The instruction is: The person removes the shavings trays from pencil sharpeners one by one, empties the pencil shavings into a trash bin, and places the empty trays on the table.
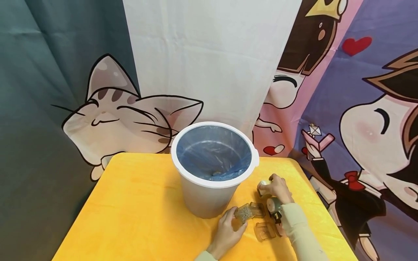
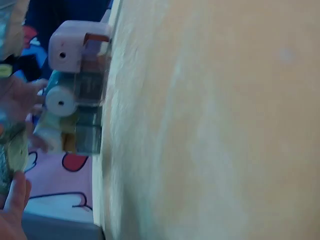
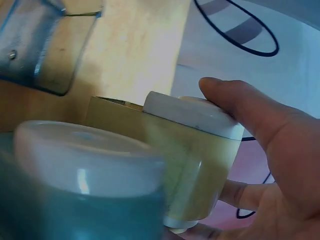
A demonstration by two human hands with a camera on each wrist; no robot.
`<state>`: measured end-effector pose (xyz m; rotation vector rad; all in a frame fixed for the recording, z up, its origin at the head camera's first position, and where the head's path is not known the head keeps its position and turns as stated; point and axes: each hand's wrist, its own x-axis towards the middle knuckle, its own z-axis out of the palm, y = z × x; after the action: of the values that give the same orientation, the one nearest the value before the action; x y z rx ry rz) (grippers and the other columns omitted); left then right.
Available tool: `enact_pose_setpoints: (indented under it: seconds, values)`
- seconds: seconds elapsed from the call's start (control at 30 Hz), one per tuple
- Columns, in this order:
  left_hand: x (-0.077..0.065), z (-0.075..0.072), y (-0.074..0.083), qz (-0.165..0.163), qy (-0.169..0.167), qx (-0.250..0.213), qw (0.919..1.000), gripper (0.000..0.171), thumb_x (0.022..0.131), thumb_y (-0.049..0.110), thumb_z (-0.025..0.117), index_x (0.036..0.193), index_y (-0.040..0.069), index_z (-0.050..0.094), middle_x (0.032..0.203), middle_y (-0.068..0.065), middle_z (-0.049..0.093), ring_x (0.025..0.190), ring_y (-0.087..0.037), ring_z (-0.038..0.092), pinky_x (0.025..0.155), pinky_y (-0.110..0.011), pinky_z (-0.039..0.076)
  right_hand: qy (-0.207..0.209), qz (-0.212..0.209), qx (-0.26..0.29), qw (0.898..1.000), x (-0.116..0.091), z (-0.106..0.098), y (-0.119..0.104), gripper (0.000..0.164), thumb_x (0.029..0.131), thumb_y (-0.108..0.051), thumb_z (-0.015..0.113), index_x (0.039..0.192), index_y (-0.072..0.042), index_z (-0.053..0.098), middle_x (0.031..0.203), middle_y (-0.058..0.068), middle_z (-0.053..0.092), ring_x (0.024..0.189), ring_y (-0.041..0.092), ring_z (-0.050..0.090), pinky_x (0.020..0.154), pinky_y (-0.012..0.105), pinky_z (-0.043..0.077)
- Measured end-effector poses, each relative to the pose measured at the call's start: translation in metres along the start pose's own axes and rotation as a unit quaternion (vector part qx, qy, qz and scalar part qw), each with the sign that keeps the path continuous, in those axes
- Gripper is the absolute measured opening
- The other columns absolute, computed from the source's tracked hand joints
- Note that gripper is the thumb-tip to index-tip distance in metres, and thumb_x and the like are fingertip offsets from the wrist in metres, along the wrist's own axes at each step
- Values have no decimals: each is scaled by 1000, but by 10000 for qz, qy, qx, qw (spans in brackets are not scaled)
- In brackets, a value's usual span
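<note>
Your left hand (image 1: 226, 232) pinches a small clear tray (image 1: 243, 213) between thumb and fingers. That tray sits just right of the bin (image 1: 207, 199) and is packed with grainy bits that look like pencil shavings. Your right hand (image 1: 277, 189) grips the yellow sharpener (image 3: 200, 170), thumb on its top, at the right of the surface (image 1: 140, 203). The teal sharpener (image 1: 273, 205) stands on its near side, with the pink sharpener (image 2: 65, 50) nearer still.

You seem partway through emptying these. Two other trays, a far one (image 1: 258, 209) and a near one (image 1: 265, 232), lie left of the sharpeners and look bare inside, though shadow and glare make that uncertain. A small dark clump shows in the bin's blue liner (image 1: 196, 152); you can't tell what it is. By my reading, you have the full tray left to tip out and the trays to refit.
</note>
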<state>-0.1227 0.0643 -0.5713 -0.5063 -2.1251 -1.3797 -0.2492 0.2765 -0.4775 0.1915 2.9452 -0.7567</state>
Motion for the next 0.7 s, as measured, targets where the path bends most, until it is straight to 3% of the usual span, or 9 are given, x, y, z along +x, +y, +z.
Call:
enact_pose_setpoints:
  seconds: [0.23, 0.33, 0.5, 0.7]
  values:
    - [-5, -23, 0, -644, -315, -274, 9971, 55, 74, 24, 76, 121, 6, 53, 108, -8, 63, 81, -12, 63, 71, -26, 54, -275, 285, 71, 9992, -3, 7, 7, 68, 72, -47, 72, 113, 2, 49, 102, 24, 50, 88, 34, 48, 60, 44, 39]
    - [-7, -31, -2, -749, -272, -358, 9962, 54, 75, 25, 75, 121, 6, 54, 109, -9, 63, 83, -13, 63, 72, -27, 55, -382, 459, 151, 9981, -4, 7, 8, 72, 72, -49, 72, 115, 3, 47, 100, 25, 45, 83, 35, 47, 57, 43, 38]
    - [-12, -47, -6, -359, 16, -410, 9985, 50, 74, 22, 77, 115, 2, 56, 104, -11, 65, 79, -14, 64, 69, -28, 55, -430, 506, 184, 9976, 0, 8, 9, 75, 71, -49, 72, 115, 5, 45, 100, 27, 43, 81, 34, 47, 56, 37, 42]
    - [-17, -66, -10, -132, 319, -252, 9991, 52, 69, 19, 81, 113, 3, 58, 102, -8, 66, 78, -12, 64, 66, -26, 55, -459, 527, 175, 9974, 3, 11, 10, 78, 70, -53, 72, 115, 4, 44, 100, 25, 43, 83, 33, 46, 54, 34, 42]
